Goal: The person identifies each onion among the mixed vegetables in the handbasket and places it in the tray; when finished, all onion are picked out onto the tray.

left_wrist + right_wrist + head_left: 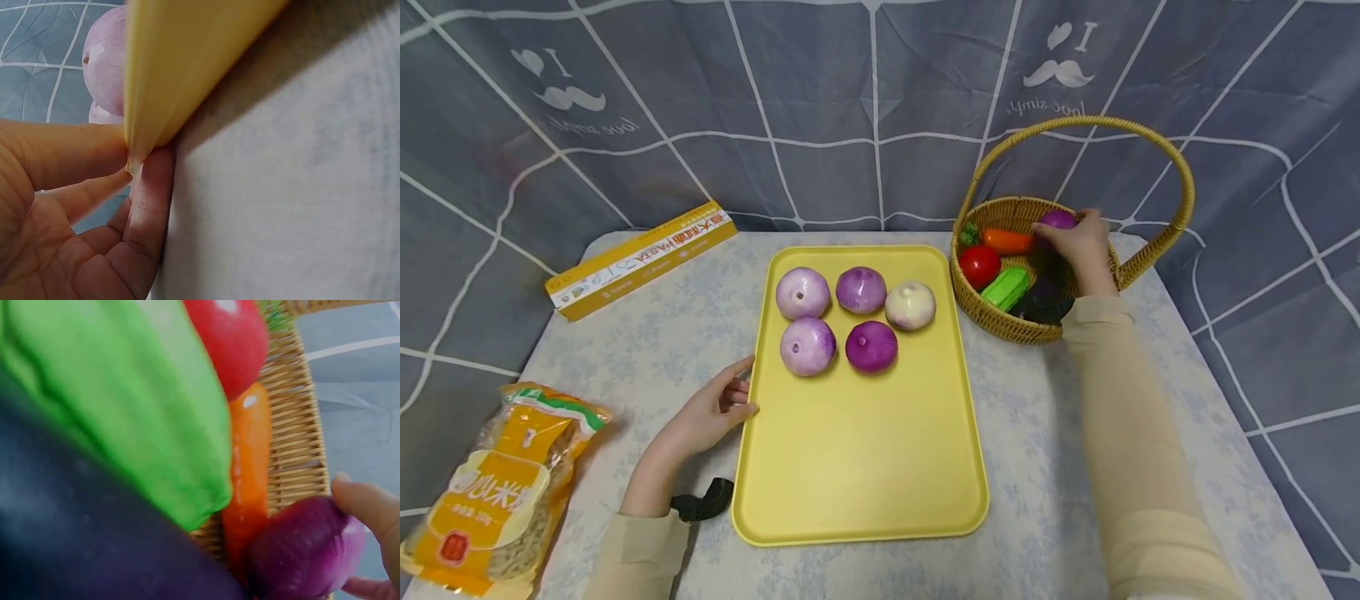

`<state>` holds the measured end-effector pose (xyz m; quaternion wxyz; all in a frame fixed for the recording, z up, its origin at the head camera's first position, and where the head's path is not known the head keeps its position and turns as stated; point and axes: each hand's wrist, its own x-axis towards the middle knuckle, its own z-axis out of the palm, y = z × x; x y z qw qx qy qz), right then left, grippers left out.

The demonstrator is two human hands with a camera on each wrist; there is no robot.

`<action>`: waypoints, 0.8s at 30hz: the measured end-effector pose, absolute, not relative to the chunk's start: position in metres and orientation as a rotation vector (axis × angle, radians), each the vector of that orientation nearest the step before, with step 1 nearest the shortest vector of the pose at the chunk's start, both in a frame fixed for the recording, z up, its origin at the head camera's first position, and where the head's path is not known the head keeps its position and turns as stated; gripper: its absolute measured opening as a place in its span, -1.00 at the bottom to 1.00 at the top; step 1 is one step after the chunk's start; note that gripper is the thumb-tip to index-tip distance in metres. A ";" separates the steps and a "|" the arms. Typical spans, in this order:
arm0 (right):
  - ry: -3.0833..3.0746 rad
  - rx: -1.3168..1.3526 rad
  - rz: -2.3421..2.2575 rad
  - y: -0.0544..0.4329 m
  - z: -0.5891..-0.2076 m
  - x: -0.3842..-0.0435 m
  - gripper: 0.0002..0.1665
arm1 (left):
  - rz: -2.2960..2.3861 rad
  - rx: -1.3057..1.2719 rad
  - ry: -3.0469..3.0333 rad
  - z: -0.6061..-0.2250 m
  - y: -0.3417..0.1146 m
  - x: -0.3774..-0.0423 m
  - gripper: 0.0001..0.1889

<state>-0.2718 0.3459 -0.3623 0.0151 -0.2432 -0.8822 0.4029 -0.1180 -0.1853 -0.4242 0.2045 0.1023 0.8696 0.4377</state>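
At the left rim of a yellow tray (857,467), my left hand (711,412) pinches the edge; in the left wrist view the thumb lies on the rim and a finger underneath. Several onions, purple to whitish, sit on the tray's far half, among them a dark purple onion (872,347) and a white onion (911,305). Inside a wicker basket (1018,332), my right hand (1086,246) grips a purple onion (306,550) between thumb and fingers. Around that onion lie a carrot (249,469), a tomato (234,344), a ribbed green vegetable (125,406) and an eggplant (94,525).
The basket's tall handle (1186,187) arches above my right hand. A pasta box (643,262) lies at the back left, and a plastic food bag (497,492) at the front left. Beside my left wrist is a black curved object (707,502). A grey checked curtain (820,108) hangs behind the table.
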 end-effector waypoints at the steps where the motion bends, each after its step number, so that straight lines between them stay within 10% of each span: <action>1: -2.753 -0.768 1.249 0.346 -0.364 -0.273 0.13 | 1.223 0.284 2.423 -0.425 -0.185 -0.117 -0.27; 14: -2.725 -0.773 1.490 0.347 -0.337 -0.257 0.22 | 1.216 0.306 2.424 -0.423 -0.183 -0.119 -0.25; 24: -2.805 -0.254 1.498 0.282 -0.317 -0.181 0.02 | 1.211 0.287 2.428 -0.424 -0.186 -0.121 -0.26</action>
